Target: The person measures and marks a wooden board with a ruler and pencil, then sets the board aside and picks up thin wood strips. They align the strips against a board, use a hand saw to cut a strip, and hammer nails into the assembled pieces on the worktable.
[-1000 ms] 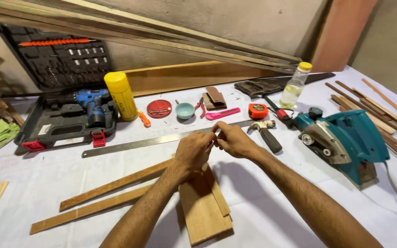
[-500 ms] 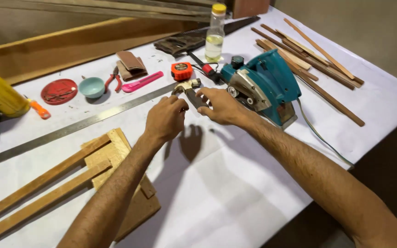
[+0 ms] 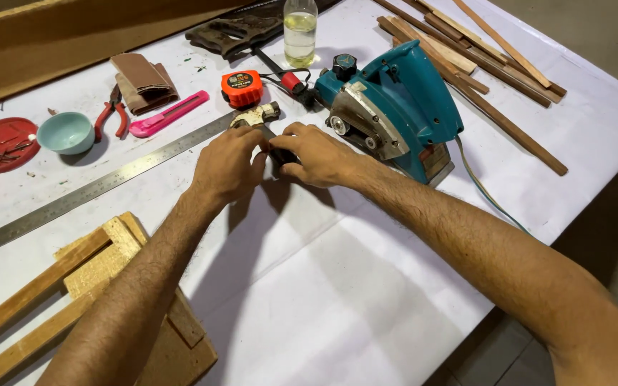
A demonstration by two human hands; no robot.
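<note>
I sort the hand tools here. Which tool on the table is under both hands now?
The claw hammer: its metal head shows just above the left hand, and the right hand closes on its dark handle. The red pliers and pink utility knife lie untouched.

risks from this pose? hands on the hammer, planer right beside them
1. The right hand closes on the hammer handle right next to the teal electric planer; lifting could knock knuckles against its metal side.
2. The hammer's head lies close to the steel ruler and tape measure; a swing up may shove them.
3. The planer's cord trails off the table edge near the right forearm and may snag.
</note>
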